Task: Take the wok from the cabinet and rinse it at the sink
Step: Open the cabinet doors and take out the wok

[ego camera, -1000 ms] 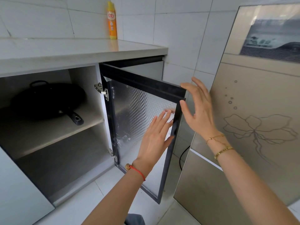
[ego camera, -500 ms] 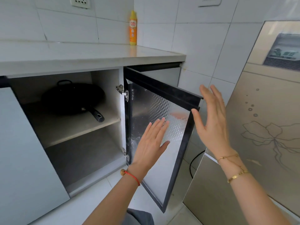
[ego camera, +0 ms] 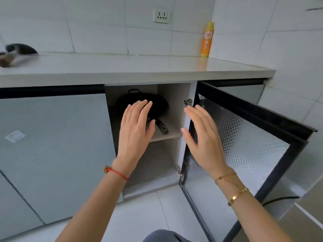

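Black wok (ego camera: 158,103) is sitting on the upper shelf (ego camera: 172,135) inside the open cabinet (ego camera: 174,95) under the bench (ego camera: 122,70), handle pointing near-right. Both hands are hovering in front w/ fingers straight, holding nothing: left hand (ego camera: 135,130) is covering part of the wok, right hand (ego camera: 203,137) is just beside the door (ego camera: 253,145) hinge. Orange bottle (ego camera: 207,40) is standing far right on the bench, by the wall.

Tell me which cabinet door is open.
The right-hand door, with the black frame and patterned inner panel, is swung out on its hinges. The grey door to its left is shut flat.
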A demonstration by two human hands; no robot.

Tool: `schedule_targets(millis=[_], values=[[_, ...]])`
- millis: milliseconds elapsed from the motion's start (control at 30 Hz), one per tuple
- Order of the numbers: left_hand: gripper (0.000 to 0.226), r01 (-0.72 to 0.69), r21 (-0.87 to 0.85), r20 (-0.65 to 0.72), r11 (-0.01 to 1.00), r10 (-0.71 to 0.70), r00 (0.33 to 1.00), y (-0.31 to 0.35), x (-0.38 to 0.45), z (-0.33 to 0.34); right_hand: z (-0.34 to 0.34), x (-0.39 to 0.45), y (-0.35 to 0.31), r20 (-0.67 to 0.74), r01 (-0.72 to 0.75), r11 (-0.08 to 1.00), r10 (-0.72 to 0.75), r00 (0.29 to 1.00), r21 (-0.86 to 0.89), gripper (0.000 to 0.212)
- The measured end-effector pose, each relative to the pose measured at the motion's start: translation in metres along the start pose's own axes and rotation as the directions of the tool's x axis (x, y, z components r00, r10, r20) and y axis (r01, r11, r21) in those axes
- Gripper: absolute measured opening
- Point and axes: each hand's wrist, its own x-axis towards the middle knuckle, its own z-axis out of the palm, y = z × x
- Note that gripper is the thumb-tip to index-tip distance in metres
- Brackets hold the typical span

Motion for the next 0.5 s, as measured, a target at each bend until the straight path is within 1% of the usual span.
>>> schedule_targets(millis=[100, 200, 333, 500], values=[[0.045, 0.062, 0.109, -0.063, 0.992, -0.055, 0.997, -0.043, 0.008, -0.022, 0.043, 0.019, -0.013, 0.026, 0.009, 0.996, -0.011, 1.0, 0.089, 0.044], [0.045, 0.108, 0.213, -0.088, 0.971, -0.091, 0.992, -0.08, 0.009, -0.036, 0.089, 0.037, -0.027, 0.061, 0.005, 0.985, -0.016, 0.998, 0.172, 0.045], [0.048, 0.151, 0.305, -0.111, 0.94, -0.123, 0.986, -0.118, 0.008, -0.045, 0.15, 0.06, -0.047, 0.136, -0.075, 0.957, 0.038, 0.99, 0.281, 0.046], [0.049, 0.16, 0.354, -0.098, 0.921, -0.133, 0.986, -0.148, 0.009, -0.041, 0.214, 0.085, -0.068, 0.188, -0.151, 0.914, 0.084, 0.978, 0.376, 0.048]])
